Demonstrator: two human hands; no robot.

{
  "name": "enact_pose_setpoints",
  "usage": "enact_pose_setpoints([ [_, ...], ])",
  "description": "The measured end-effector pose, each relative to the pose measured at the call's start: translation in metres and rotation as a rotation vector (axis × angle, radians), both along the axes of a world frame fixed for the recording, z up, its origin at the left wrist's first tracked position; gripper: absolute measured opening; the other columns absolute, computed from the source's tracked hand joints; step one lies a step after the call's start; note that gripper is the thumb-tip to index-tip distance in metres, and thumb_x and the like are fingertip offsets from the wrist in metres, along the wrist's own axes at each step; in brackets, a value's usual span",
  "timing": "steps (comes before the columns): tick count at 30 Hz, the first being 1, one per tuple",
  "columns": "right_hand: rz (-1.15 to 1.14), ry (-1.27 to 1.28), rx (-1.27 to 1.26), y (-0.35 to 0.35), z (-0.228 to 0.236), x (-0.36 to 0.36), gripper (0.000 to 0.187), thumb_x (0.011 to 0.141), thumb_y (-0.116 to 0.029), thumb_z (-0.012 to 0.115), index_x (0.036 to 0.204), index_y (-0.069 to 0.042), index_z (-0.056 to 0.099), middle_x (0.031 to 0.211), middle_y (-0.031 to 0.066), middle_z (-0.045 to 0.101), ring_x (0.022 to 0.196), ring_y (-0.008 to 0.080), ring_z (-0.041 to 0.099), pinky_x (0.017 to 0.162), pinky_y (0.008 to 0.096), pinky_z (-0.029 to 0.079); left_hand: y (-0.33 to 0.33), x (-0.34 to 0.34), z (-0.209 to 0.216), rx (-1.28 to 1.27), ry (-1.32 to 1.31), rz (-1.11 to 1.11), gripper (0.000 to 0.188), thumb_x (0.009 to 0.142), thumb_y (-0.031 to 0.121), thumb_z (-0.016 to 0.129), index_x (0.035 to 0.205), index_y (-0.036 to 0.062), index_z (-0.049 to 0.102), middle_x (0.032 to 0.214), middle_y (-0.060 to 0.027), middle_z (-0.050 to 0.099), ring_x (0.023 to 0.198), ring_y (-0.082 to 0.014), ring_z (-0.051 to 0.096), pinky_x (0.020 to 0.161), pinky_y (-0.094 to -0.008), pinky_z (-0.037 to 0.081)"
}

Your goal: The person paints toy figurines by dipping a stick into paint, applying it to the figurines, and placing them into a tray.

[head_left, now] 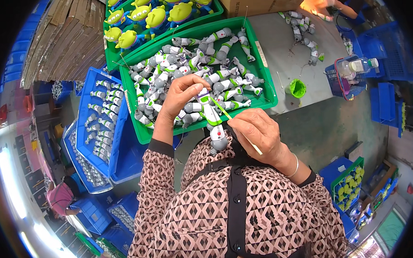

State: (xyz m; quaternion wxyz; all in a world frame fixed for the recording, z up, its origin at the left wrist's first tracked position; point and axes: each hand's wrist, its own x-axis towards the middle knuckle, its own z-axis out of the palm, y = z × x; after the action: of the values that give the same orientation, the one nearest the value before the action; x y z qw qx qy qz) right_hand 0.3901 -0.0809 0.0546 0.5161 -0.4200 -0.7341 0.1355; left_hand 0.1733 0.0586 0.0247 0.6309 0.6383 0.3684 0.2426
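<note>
Now the left hand, nearly closed, pinches the top of a white-and-green plastic toy limb, grey ball end toward the body, and the curled right hand holds a thin yellow stick to this likely half-done piece, while more limbs, done or not I can't tell, fill a green plastic tray beyond.

White toy limb, tilted; yellow-green stick at far end.

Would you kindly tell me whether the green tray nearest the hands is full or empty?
The tray is largely full: loose toy limbs lie heaped over most of its floor.
</note>
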Motion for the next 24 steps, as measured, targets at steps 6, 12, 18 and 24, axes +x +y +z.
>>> enact_pose_setpoints([
  [6,0.006,0.004,-0.013,-0.0003,0.0013,0.0006,0.034,0.069,0.009,0.069,0.101,-0.001,0.062,0.086,0.0102,0.063,0.076,0.0261,0.062,0.066,0.034,0.052,0.0003,0.0005,-0.0006,0.007,0.001,-0.011,0.023,0.088,0.023,0.059,0.091,0.0011,0.067,0.093,-0.009,0.068,0.092,-0.0164,0.061,0.087,-0.0315,0.045],
  [12,-0.001,0.017,-0.002,-0.0012,0.0009,0.0004,0.034,0.07,0.009,0.07,0.101,-0.001,0.062,0.086,0.0104,0.063,0.076,0.0262,0.062,0.066,0.0341,0.051,-0.0017,0.0001,-0.0006,0.005,-0.007,-0.002,0.022,0.088,0.022,0.059,0.091,0.0011,0.067,0.093,-0.0092,0.068,0.091,-0.0164,0.061,0.087,-0.0319,0.045],
  [18,-0.005,0.016,-0.009,-0.0025,0.0007,-0.0003,0.033,0.07,0.009,0.07,0.1,-0.001,0.062,0.085,0.0106,0.063,0.075,0.0261,0.062,0.065,0.0341,0.051,-0.0026,0.0019,0.0011,0.012,-0.013,-0.011,0.022,0.088,0.022,0.06,0.09,0.0011,0.067,0.092,-0.0094,0.068,0.091,-0.0169,0.062,0.087,-0.0322,0.045],
  [24,-0.029,0.009,0.0,-0.0037,0.0024,0.0016,0.034,0.065,0.004,0.072,0.097,-0.002,0.062,0.087,0.0083,0.062,0.078,0.0257,0.062,0.066,0.0339,0.052,-0.0045,0.0012,0.0012,0.007,-0.016,0.001,0.022,0.088,0.022,0.06,0.09,0.0009,0.067,0.092,-0.0095,0.068,0.091,-0.017,0.062,0.087,-0.0325,0.045],
])
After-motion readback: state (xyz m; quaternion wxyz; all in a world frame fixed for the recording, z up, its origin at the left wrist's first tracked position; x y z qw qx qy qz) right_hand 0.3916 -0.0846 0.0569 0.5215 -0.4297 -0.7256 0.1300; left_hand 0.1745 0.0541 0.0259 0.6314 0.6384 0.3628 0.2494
